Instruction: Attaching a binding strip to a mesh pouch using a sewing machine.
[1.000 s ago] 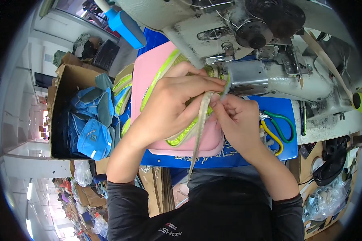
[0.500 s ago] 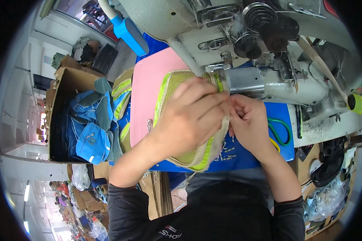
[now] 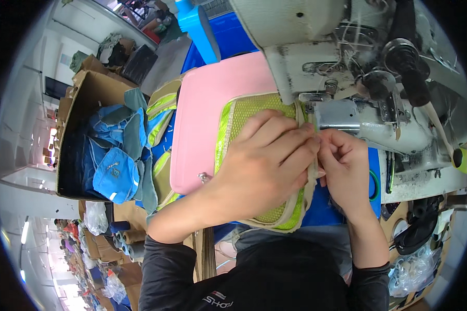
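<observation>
A mesh fabric piece [image 3: 244, 115], olive-yellow with lime-green bands and a beige bound edge, lies under the sewing machine's head [image 3: 342, 116]. My left hand [image 3: 270, 163] lies across its middle, fingers bent together and gripping the fabric close to its right edge. Beside it my right hand [image 3: 345, 163] pinches that same edge between thumb and bent fingers, just in front of the machine's metal plate. The fingertips of both hands nearly meet there. The needle area is partly hidden behind the machine's head.
A pink board [image 3: 202, 114] lies beneath the fabric on a blue table surface [image 3: 324, 207]. At left stands a cardboard box [image 3: 70, 150] of blue fabric pieces [image 3: 117, 179], with more lime-trimmed pieces [image 3: 161, 122] beside it. A blue plastic fixture [image 3: 200, 31] hangs at the top.
The whole view has shifted, so the machine sits further right and more of the pink board shows. Both hands stay on the fabric's right edge; my left hand's fingers have bent slightly more.
</observation>
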{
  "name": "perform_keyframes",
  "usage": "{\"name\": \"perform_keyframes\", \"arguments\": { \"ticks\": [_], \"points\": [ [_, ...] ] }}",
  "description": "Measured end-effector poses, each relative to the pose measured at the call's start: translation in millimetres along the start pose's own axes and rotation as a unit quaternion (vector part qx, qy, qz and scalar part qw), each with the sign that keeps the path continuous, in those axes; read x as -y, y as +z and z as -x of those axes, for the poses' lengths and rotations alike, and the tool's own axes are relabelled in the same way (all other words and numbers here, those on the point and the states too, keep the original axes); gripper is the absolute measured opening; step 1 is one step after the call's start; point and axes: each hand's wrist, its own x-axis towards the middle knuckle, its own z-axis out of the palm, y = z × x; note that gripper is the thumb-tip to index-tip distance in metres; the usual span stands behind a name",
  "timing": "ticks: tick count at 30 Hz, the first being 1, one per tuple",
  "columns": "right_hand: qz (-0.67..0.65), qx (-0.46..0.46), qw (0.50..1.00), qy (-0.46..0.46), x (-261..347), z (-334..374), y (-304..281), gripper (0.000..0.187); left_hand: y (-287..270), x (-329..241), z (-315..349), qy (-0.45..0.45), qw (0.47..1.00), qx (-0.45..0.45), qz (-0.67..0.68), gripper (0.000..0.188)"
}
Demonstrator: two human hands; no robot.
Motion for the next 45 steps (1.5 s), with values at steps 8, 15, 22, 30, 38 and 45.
{"name": "perform_keyframes", "arguments": {
  "ticks": [8,15,22,30,38,45],
  "points": [
    [0.001,0.002,1.000,0.002,0.0,3.5,0.0,0.020,6.8,-1.1,-4.2,-0.019,0.999,-0.019,-0.018,0.043],
    [0.007,0.046,0.998,-0.046,-14.2,20.6,-0.4,0.019,8.7,-5.9,-1.5,-0.013,0.999,-0.030,-0.008,0.044],
    [-0.009,0.040,0.998,-0.041,-15.6,11.9,-5.5,0.024,2.4,-1.8,-5.6,-0.008,1.000,-0.011,-0.003,0.043],
    [-0.090,0.037,0.994,0.043,-6.6,14.0,-2.8,0.027,-12.7,3.2,0.0,-0.062,0.994,0.047,0.077,0.040],
    [-0.097,0.023,0.994,0.051,-9.3,29.9,10.8,0.026,-1.3,9.3,-4.2,-0.165,0.979,0.028,0.119,0.022],
    [-0.058,0.083,0.990,0.098,-6.7,44.1,0.6,0.023,4.7,8.2,-21.7,-0.310,0.924,0.121,0.187,0.023]
  ]
}}
